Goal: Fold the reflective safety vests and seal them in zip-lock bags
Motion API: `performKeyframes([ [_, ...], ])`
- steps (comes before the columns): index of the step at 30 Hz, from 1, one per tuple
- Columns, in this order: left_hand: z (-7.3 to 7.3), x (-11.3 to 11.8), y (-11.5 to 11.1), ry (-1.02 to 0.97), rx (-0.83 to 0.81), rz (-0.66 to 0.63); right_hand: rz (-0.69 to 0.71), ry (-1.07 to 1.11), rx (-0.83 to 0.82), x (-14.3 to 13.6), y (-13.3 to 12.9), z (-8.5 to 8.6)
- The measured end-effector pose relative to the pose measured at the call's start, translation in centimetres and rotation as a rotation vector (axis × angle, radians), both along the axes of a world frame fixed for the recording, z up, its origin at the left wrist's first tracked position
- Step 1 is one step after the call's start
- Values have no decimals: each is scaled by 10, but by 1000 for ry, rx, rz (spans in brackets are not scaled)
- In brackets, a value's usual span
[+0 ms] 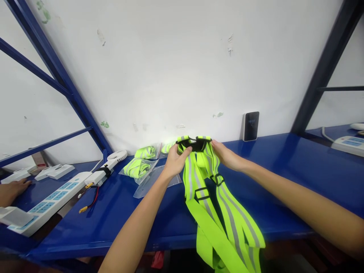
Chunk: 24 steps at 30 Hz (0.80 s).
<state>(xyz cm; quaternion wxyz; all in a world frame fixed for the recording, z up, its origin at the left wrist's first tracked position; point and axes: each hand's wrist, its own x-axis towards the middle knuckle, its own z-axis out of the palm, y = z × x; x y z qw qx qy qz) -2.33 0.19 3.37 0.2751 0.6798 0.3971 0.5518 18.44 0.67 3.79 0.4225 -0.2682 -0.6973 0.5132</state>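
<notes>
A neon yellow reflective vest (pixel 227 204) made of straps with grey stripes hangs from my two hands, its lower straps falling over the table's front edge. My left hand (pixel 176 159) grips the black-edged upper end on the left, thumb on top. At the right end of the same part, my right hand (pixel 224 153) pinches the strap, with its fingers mostly hidden behind. Black strap buckles (pixel 202 193) sit partway down. Left of my hands lie packed yellow straps in clear bags (pixel 138 168) and a flat clear plastic bag (pixel 153 181).
The blue table (pixel 281 170) meets a white wall. A dark-screened device (pixel 250 126) leans there. At left are a white power strip (pixel 54 203), a small fan (pixel 117 155), and a cable with yellow connectors (pixel 91 201). Another person's hand (pixel 17 187) rests at far left.
</notes>
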Motion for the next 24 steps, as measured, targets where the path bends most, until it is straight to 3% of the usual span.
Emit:
performKeyframes([
  [2, -2, -2, 1, -41, 7, -46, 84, -11, -94, 3, 0, -7],
  [5, -4, 2, -3, -218, -51, -104, 61, -52, -106, 6, -5, -11],
  [10, -10, 24, -16, -615, -381, -259, 6, 107, -95, -5, -17, -14],
  [14, -14, 31, -21, -558, -408, -308, -40, 182, -338, -13, -22, -20],
  [17, -10, 29, -23, -416, -351, -276, -28, 164, -384, -11, -21, -20],
  [20, 8, 27, -27, -306, -275, -302, 7, 149, -272, -5, -19, -8],
  [24, 61, 22, -45, -32, -59, -383, 112, 196, -95, 1, -35, 28],
])
